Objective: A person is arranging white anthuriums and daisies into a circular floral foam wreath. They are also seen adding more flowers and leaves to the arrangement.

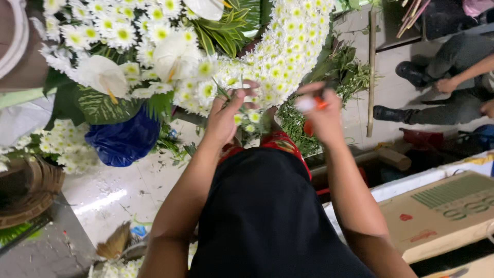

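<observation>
Where pale tiled floor [118,193] shows, leaf scraps [334,72], cardboard box [442,213]

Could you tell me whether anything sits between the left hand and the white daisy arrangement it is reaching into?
Nothing visible does. The left hand is already at the daisies, its fingers among the blooms and pinching a green stem. The right hand is off to the side, gripping an orange-handled tool.
</observation>
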